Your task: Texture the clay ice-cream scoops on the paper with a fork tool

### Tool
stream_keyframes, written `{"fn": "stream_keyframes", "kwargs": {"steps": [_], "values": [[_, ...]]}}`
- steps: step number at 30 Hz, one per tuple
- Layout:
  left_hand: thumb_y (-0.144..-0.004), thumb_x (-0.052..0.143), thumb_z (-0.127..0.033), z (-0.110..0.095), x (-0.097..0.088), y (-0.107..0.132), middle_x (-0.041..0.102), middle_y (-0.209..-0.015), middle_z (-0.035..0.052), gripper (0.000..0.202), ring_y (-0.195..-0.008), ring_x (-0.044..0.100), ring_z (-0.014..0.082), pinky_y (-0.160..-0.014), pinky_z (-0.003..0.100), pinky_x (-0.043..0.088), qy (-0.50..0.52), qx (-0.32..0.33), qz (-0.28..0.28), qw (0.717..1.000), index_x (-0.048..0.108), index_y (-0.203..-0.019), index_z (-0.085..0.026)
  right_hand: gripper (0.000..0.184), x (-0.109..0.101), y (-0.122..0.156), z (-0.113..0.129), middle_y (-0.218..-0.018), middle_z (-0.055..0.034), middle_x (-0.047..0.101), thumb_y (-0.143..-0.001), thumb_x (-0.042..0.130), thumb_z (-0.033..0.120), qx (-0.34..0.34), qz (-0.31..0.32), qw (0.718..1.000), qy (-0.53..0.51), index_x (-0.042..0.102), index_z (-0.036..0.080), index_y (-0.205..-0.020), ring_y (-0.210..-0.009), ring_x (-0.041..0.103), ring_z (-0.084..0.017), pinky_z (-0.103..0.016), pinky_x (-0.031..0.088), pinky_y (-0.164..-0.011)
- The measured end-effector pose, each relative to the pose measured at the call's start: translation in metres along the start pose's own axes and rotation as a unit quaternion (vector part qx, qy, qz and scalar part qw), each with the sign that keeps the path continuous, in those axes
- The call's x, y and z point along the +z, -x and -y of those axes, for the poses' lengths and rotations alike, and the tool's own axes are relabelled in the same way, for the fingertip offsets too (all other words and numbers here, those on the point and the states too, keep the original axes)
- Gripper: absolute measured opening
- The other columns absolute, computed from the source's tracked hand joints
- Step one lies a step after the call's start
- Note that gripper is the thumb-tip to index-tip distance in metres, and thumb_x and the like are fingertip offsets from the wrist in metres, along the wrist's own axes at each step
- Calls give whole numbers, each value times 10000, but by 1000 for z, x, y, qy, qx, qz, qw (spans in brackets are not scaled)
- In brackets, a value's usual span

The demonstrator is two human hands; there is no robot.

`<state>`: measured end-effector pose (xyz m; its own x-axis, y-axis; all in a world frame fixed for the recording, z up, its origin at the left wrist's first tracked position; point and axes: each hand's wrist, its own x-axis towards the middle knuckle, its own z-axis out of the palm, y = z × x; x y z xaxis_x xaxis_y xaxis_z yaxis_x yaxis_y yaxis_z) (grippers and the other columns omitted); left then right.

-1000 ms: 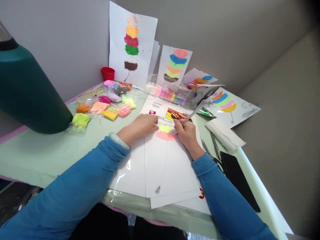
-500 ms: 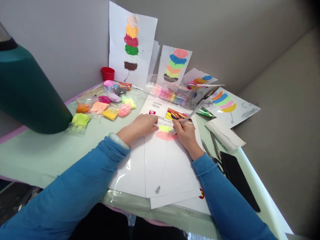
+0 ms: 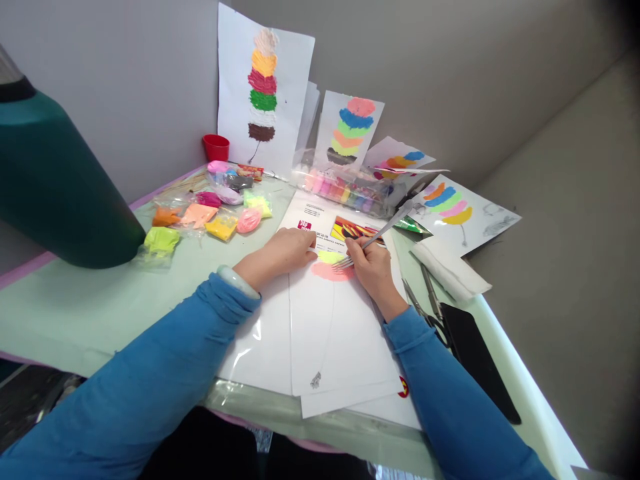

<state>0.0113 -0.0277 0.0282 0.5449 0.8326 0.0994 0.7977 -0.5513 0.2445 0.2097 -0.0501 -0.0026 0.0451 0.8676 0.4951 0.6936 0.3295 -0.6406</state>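
In my right hand is a metal fork, held in a closed grip with its handle slanting up to the right. The fork's tines touch the right part of a flat pink clay patch on a white sheet of paper. Just above the pink lies a yellow clay patch, touching it. My left hand, fingers curled, rests on the paper to the left of the yellow patch; nothing shows in it. A thin drawn line runs down from the pink to a small dark scribble.
Several bagged clay lumps lie at the left, beside a large green bottle. A clear clay box and propped clay pictures stand behind. At the right are scissors, a tissue and a black phone-like slab.
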Motion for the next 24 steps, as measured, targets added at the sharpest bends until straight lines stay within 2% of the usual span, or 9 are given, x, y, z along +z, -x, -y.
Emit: {"fn": "stream_keyframes", "kwargs": {"steps": [6,13,17,24], "values": [[-795,449,-305,0,-1,0,674,-892,84,237,-809,604,219,-664,295,400,-5,2,-3,1000,599,-924,-173,330,2,1,5,-501,33,482,-819,523,445,-1,48,999,7,540,192,-607,-492,450,-114,-256,320,-518],[-793,445,-309,1,1,0,670,-898,85,256,-818,597,220,-686,300,399,-4,-5,5,1000,600,-946,-173,318,0,-1,-2,-574,-4,584,-837,484,420,5,19,999,43,587,188,-644,-526,505,-139,-274,341,-554],[-792,448,-305,0,0,0,670,-908,91,259,-826,596,221,-700,306,397,6,-4,8,1000,603,-952,-174,330,-1,0,-1,-567,-3,578,-838,480,428,5,4,1000,28,580,189,-633,-521,495,-137,-270,344,-544],[-799,446,-306,-1,-1,0,667,-902,91,246,-820,598,228,-686,311,399,4,-1,5,1000,597,-940,-174,332,2,1,3,-506,30,491,-814,516,450,5,49,999,3,552,191,-610,-498,448,-116,-253,321,-513]]}}
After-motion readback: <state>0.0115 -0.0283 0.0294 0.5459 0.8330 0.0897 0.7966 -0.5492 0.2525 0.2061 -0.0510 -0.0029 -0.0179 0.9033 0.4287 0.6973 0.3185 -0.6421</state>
